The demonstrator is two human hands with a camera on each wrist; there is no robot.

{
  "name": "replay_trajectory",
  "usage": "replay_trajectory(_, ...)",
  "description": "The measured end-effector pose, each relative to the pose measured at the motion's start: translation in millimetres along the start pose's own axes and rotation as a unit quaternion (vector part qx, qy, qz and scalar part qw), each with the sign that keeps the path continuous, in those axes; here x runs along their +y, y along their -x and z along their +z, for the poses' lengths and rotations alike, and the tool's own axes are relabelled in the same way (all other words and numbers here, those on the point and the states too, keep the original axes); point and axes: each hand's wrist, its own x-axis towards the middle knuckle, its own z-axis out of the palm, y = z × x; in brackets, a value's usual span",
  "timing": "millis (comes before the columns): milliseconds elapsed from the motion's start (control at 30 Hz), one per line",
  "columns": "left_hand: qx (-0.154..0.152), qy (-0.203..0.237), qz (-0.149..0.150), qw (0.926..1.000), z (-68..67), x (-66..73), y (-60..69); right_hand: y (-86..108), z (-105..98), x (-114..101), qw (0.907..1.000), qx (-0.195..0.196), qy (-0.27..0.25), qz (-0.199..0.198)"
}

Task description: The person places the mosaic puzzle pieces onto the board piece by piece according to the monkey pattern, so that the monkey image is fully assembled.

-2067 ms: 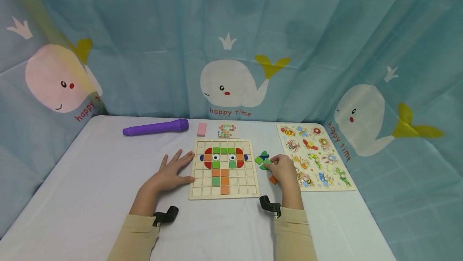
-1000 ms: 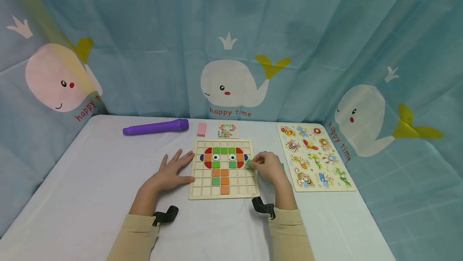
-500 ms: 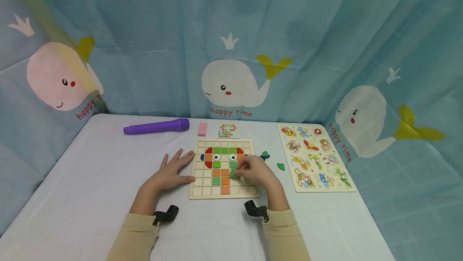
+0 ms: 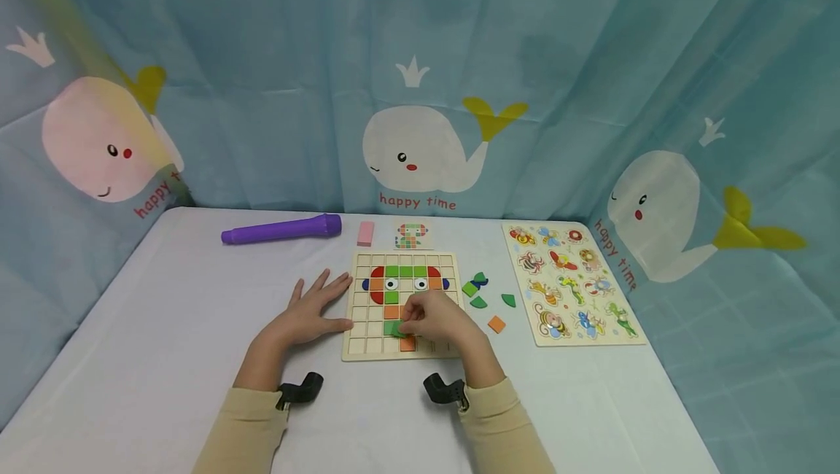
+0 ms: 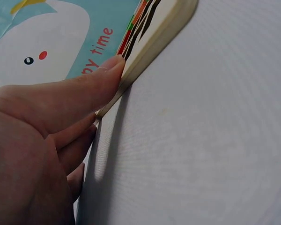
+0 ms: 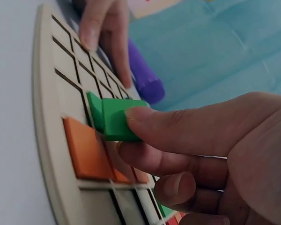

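A wooden grid board (image 4: 357, 350) bears colored tiles laid out with two eye tiles, red corners and green and orange squares. My right hand (image 4: 436, 317) is over its lower middle and hides part of the pattern. Thumb and index finger pinch a green square tile (image 6: 119, 119), tilted beside another green tile (image 6: 95, 110) on the grid and close to an orange tile (image 6: 86, 147). At the board's left edge my left hand (image 4: 311, 317) lies with fingers spread; in the left wrist view its thumb (image 5: 110, 68) touches the rim.
Right of the board lie loose pieces: an orange square (image 4: 496, 324), a green square (image 4: 469, 289), green quarter-rounds (image 4: 508, 300) and blue bits. An insect puzzle board (image 4: 534, 313) is farther right. Behind are a purple rod (image 4: 282, 230), a pink block (image 4: 365, 234) and a pattern card (image 4: 411, 235).
My right hand has picked a green square tile from the loose pieces and carried it left across the board to the lower middle. My left hand has stayed at the left edge.
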Motion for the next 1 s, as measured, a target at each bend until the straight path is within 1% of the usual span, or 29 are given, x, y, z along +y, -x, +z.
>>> replay_trajectory(167,0.001,0.001,0.003,1.0,-0.6,0.0,-0.3,-1.6,7.3,-8.5,0.9998,-0.014,0.012,0.006)
replay_trajectory(333,0.001,0.007,0.006,1.0,-1.2,1.2,-0.6,-1.3,10.4,-14.1,0.9996,-0.018,0.022,0.004)
replay_trajectory(567,-0.002,0.003,-0.001,1.0,-0.9,2.6,-1.1,2.3,15.8,-18.0,0.9985,-0.03,0.035,0.029)
replay_trajectory(733,-0.008,0.004,-0.004,1.0,-1.0,3.9,-0.2,2.6,19.3,-17.2,0.9978,-0.025,0.053,0.031)
replay_trajectory(1000,0.0,0.0,0.0,1.0,-2.5,3.5,0.9,-0.9,17.1,-14.2,0.998,-0.011,0.057,0.023)
